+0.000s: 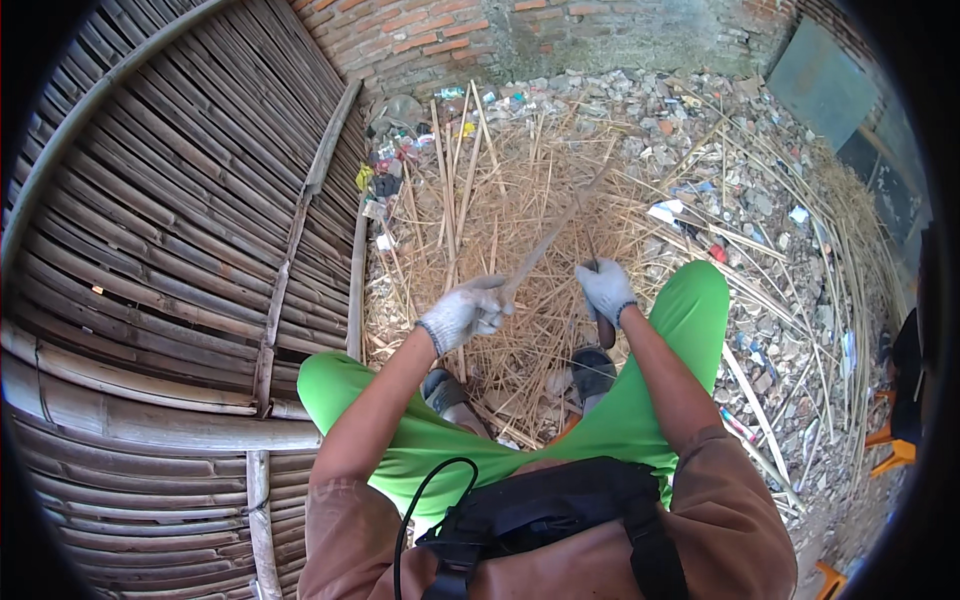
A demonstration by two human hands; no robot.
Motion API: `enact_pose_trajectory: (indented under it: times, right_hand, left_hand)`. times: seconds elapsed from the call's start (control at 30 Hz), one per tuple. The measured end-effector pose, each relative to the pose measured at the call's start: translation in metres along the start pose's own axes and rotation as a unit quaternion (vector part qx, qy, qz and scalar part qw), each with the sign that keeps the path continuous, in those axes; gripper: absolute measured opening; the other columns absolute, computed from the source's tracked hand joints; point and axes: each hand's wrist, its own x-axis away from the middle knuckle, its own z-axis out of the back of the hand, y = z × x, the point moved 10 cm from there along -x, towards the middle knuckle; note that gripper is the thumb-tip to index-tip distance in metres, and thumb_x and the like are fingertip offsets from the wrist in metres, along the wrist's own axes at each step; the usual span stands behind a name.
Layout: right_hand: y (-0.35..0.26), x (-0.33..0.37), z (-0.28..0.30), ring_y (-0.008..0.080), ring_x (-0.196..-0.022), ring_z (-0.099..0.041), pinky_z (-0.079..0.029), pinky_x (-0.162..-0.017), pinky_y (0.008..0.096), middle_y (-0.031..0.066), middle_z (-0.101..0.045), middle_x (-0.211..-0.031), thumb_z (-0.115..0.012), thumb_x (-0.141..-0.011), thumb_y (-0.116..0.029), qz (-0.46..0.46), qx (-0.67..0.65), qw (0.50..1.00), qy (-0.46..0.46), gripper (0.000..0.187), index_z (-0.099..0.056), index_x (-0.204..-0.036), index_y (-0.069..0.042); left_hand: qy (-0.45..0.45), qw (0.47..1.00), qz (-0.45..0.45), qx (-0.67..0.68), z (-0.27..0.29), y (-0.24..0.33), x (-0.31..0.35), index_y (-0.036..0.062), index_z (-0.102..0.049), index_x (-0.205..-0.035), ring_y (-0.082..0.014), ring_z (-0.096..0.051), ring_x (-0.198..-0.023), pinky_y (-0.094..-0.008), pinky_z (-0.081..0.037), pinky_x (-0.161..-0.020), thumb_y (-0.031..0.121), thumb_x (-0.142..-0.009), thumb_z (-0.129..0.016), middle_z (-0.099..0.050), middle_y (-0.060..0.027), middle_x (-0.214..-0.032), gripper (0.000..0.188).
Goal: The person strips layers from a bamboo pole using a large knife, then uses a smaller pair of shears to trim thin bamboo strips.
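Observation:
My left hand (466, 314), in a white knit glove, is closed around the near end of a pale, flat bamboo strip (541, 247). The strip slants up and away to the right. My right hand (606, 287), gloved the same way, grips a knife (607, 332) whose brown handle sticks out below the fist. Its thin dark blade points away from me and meets or crosses the strip; I cannot tell whether they touch. Beneath both hands lies a heap of straw-coloured bamboo shavings (530, 340), between my shoes.
A slatted bamboo wall (180, 210) rises close on my left, and a brick wall (430, 40) stands ahead. Long bamboo strips (446, 190) lie beyond the shavings. Rubble and litter (760, 220) cover the ground to the right, near a leaning grey panel (822, 82) and orange stool legs (893, 457).

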Motion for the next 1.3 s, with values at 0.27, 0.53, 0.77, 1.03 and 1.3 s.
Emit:
enact_pose_trajectory:
  times: [0.27, 0.53, 0.77, 1.03, 1.3]
  right_hand:
    - [-0.006, 0.005, -0.007, 0.0237, -0.055, -0.068, -0.056, -0.052, 0.0407, 0.013, -0.068, -0.07, -0.068, -0.098, -0.036, 0.014, 0.053, 0.999, -0.002, 0.037, -0.069, -0.099, 0.001]
    - [0.002, -0.006, 0.0, 0.0288, -0.074, -0.076, -0.06, -0.07, 0.0441, 0.016, -0.074, -0.075, -0.071, -0.094, -0.04, -0.036, 0.036, 0.999, 0.008, 0.041, -0.074, -0.098, 0.0]
    - [0.017, -0.009, 0.002, 0.032, -0.067, -0.075, -0.06, -0.064, 0.0452, 0.0198, -0.074, -0.077, -0.068, -0.094, -0.042, -0.022, 0.028, 0.999, 0.018, 0.044, -0.074, -0.1, 0.001]
    - [0.014, -0.017, 0.003, 0.0314, -0.065, -0.075, -0.059, -0.058, 0.0447, 0.0194, -0.071, -0.072, -0.067, -0.095, -0.04, -0.019, 0.0, 1.0, -0.006, 0.046, -0.071, -0.092, 0.006]
    - [0.002, -0.003, 0.006, 0.03, -0.06, -0.07, -0.057, -0.056, 0.0461, 0.0176, -0.069, -0.071, -0.067, -0.093, -0.039, -0.02, -0.023, 1.0, -0.008, 0.045, -0.069, -0.088, 0.005]
  left_hand:
    - [-0.104, 0.994, 0.003, 0.037, -0.022, -0.035, -0.005, 0.0054, -0.063, -0.146, -0.0226, -0.073, -0.095, -0.0371, -0.063, -0.087, 0.0, -0.089, -0.064, -0.073, -0.0128, -0.123, 0.057]
    - [0.039, 0.875, -0.438, -0.202, -0.011, 0.12, 0.037, 0.0067, -0.067, -0.138, -0.0168, -0.068, -0.102, -0.0298, -0.057, -0.089, 0.017, -0.102, -0.074, -0.072, -0.0069, -0.12, 0.039]
    - [0.348, 0.586, -0.685, -0.26, -0.015, 0.342, 0.271, 0.0038, -0.07, -0.118, -0.0162, -0.061, -0.093, -0.0371, -0.051, -0.094, 0.038, -0.106, -0.066, -0.064, -0.0032, -0.095, 0.036]
    - [0.215, 0.638, -0.711, -0.2, -0.096, 0.444, 0.363, 0.0069, -0.056, -0.11, -0.0106, -0.047, -0.068, -0.0266, -0.046, -0.066, 0.035, -0.114, -0.056, -0.043, 0.0015, -0.076, 0.029]
    - [0.217, 0.749, -0.509, -0.365, -0.067, 0.348, 0.137, 0.0028, -0.067, -0.125, -0.0042, -0.047, -0.055, -0.023, -0.038, -0.047, 0.046, -0.108, -0.066, -0.054, 0.0058, -0.072, 0.047]
